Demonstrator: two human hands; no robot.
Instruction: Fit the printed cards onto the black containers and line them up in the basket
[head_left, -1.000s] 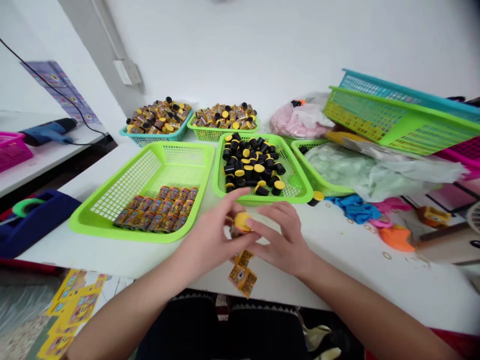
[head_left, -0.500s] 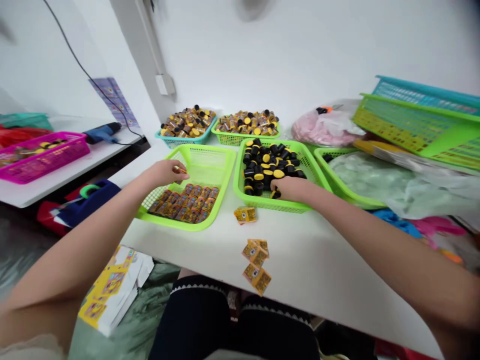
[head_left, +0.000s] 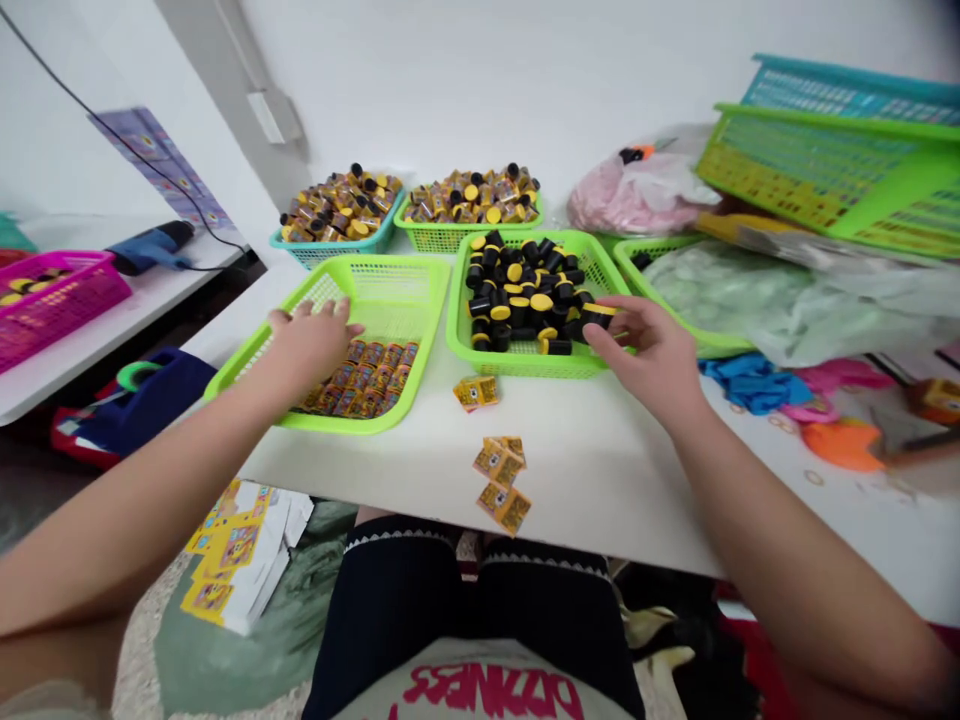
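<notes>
My left hand (head_left: pixel 309 342) is over the left green basket (head_left: pixel 439 310), fingers spread, palm down; nothing shows in it, though its underside is hidden. Beneath and beside it, small jars in printed wraps (head_left: pixel 366 380) lie in rows on the basket floor. Between thumb and fingers, my right hand (head_left: pixel 654 352) pinches a small black jar with a yellow lid (head_left: pixel 598 315) at the right rim of the middle green basket (head_left: pixel 517 366). That basket holds a loose heap of plain black jars with yellow lids (head_left: pixel 517 290). Small printed yellow sleeves (head_left: pixel 477 392) lie on the white table between my arms.
Two baskets of wrapped jars, one blue (head_left: pixel 304 250) and one green (head_left: pixel 435 238), stand against the wall. Stacked baskets (head_left: pixel 825 165) and plastic bags (head_left: pixel 720 290) crowd the right side. A pink basket (head_left: pixel 82 300) and a blue heat gun (head_left: pixel 150 248) rest on the left table.
My right hand has lifted out of the heap with a black jar and moved right. My left hand's fingers have spread, and the small wrapped item seen in them is gone. The view has shifted.
</notes>
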